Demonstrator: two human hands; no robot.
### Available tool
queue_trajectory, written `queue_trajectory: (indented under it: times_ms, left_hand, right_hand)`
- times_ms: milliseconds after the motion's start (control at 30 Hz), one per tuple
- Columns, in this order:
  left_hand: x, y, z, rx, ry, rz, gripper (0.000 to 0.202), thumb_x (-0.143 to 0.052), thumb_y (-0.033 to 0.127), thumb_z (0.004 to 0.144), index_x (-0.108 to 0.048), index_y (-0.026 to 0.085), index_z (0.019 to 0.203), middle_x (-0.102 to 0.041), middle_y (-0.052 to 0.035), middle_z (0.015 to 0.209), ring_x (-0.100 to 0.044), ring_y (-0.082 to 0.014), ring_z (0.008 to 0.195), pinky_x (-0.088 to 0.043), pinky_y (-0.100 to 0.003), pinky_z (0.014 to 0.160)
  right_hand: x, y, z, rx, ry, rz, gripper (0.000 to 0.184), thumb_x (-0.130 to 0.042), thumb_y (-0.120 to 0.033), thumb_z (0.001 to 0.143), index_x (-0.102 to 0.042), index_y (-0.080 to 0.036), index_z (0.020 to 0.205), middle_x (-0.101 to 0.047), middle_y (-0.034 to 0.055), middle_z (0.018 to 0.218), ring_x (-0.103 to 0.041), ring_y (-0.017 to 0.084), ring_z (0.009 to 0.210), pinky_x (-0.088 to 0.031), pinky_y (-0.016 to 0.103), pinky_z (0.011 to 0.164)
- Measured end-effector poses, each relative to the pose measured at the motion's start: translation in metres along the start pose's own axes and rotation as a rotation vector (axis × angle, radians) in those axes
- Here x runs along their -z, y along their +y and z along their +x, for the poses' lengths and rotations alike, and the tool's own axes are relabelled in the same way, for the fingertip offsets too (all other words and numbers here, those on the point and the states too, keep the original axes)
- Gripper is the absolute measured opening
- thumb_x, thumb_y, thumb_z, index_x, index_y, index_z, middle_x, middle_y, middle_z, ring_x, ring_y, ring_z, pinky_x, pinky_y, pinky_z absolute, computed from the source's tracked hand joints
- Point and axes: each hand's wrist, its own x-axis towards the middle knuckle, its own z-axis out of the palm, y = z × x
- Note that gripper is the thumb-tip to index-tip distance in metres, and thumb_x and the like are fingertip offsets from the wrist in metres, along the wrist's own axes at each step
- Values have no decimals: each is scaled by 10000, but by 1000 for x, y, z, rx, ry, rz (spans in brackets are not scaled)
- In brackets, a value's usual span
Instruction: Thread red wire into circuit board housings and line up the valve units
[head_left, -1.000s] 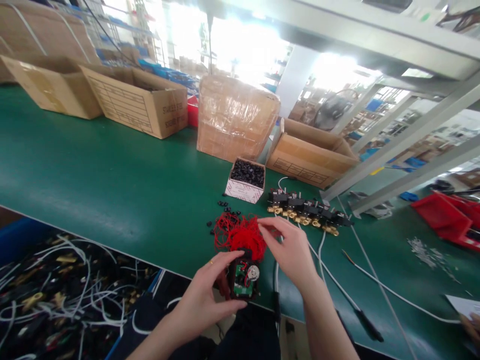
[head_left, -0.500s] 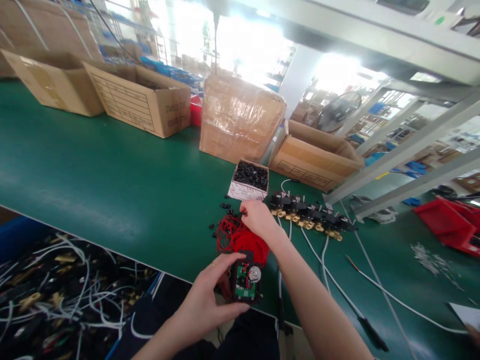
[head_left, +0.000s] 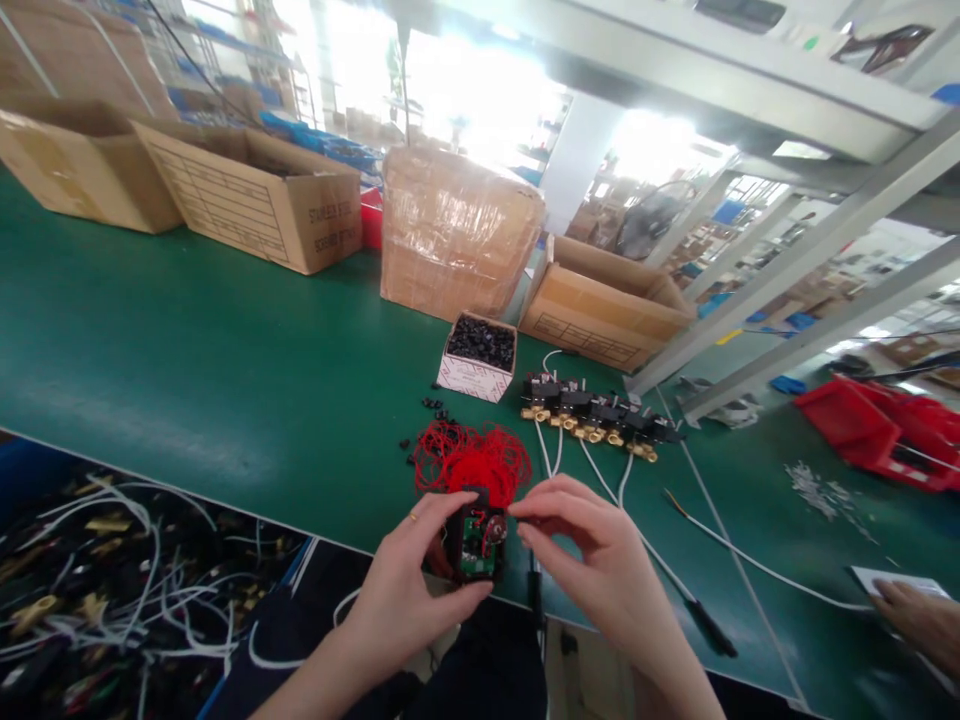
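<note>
My left hand [head_left: 412, 570] grips a black housing with a green circuit board [head_left: 477, 548] inside, thumb and forefinger on its two ends. A round metal part [head_left: 496, 529] and thin red wires sit on the board. Just right of the housing, my right hand [head_left: 581, 530] is closed in a pinch; whatever its fingertips hold is too small to make out. Beyond the housing lies a tangle of red wire [head_left: 480, 462]. Several small black pieces [head_left: 439, 408] are scattered beside it, near an open white box [head_left: 474, 378] full of similar pieces.
Black assemblies with brass fittings [head_left: 596, 415] and white cables stand in a row at right. Cardboard boxes [head_left: 247, 205] line the back. A blue bin [head_left: 296, 570] of cabled parts is at lower left. Another person's hand [head_left: 919, 620] rests at far right, near a red bin [head_left: 855, 430].
My right hand has come back from the loose black pieces by the white box to the right side of the housing. My left hand keeps its hold. The view has shifted slightly.
</note>
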Motion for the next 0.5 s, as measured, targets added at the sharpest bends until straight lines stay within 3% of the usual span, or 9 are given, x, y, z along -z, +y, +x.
queue_trajectory:
  times_ms: [167,333,500]
  left_hand:
    - [-5,3,1,-34,-34,92,661,-776,105,711,-597,305,1314,-587,-41,1302,-607,-233,1152,-523,-322,950]
    - [-5,1,0,-58,-11,92,623,-776,134,736,-606,299,1313,-604,-44,1300,-606,-237,1160,-515,-333,974]
    - [-1,2,4,-49,-23,71,656,-781,109,689,-623,291,1298,-631,-42,1243,-638,-216,1003,-533,-284,800]
  right_hand:
    - [-9,-13,-11,68,-170,-335,292,-556,13,888,-710,-171,1055,-645,59,977,-639,175,858,-546,283,761]
    - [-10,-21,-6,165,-300,-568,212,-616,53,838,-675,-127,934,-640,65,949,-617,195,841,-551,299,746]
    - [-4,-25,-3,200,-385,-695,218,-658,48,819,-657,-132,942,-648,60,964,-616,199,818,-548,309,709]
